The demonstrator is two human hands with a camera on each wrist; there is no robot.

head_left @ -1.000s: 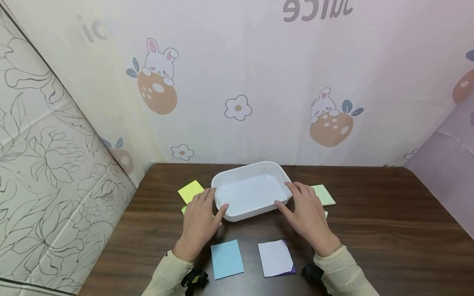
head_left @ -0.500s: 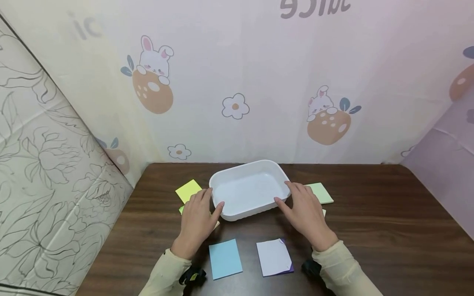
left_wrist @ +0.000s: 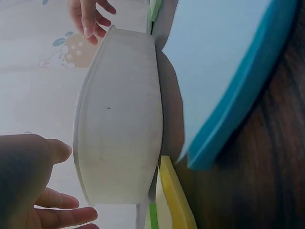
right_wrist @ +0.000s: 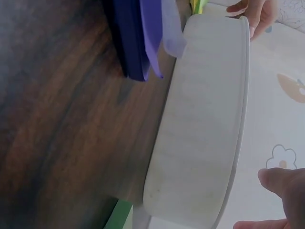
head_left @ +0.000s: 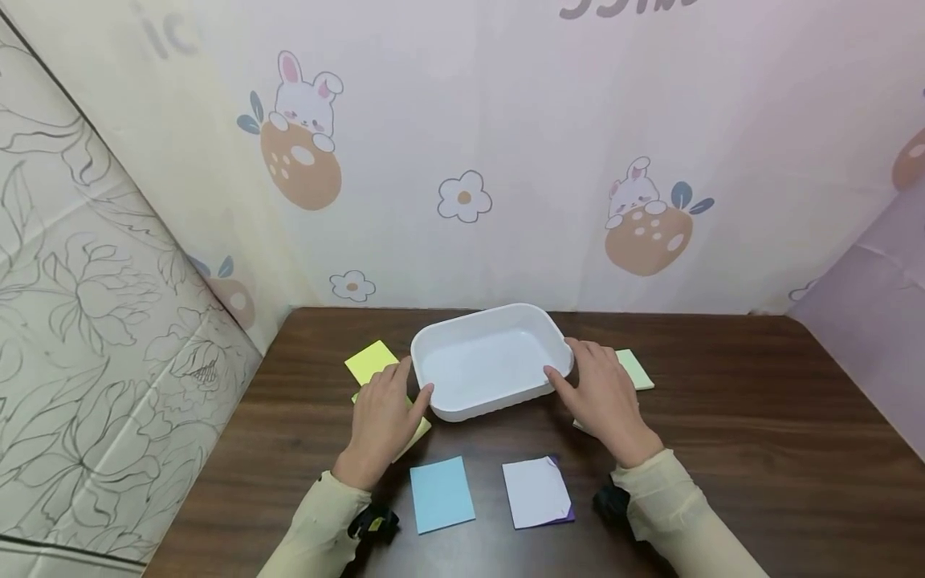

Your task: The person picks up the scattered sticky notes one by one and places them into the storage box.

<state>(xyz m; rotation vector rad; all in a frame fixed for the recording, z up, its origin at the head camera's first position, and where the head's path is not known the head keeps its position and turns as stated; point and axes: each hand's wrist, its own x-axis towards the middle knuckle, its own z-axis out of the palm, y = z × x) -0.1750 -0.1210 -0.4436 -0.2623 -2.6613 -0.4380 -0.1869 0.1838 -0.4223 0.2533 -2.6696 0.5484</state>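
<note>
White rectangular plastic tray [head_left: 491,365] with rounded corners stands upright on the dark brown wood-grain table [head_left: 759,425], toward the far edge and between your two hands, its right end turned slightly farther away. You can see straight into its bare interior.

Your left hand [head_left: 381,416] is at the tray's left end, thumb and fingers spread; the left wrist view shows a small gap between them and the rim. Your right hand [head_left: 601,393] is at the right end, thumb and fingers spread as well, and the right wrist view shows its thumb just apart from the rim. Neither of your hands pinches anything.

Beside your left hand, a bright yellow square paper pad [head_left: 371,361] lies on the far side, and a pale yellow paper pad [head_left: 414,437] shows partly from under your hand. To the right of your right hand is a pale green paper pad [head_left: 634,369], partly covered from view.

Nearer you, a light blue square paper pad [head_left: 442,495] lies on the left, and a pale lilac paper sheet [head_left: 536,492] on a purple pad [head_left: 565,515] lies on the right, both well apart from your fingers.
</note>
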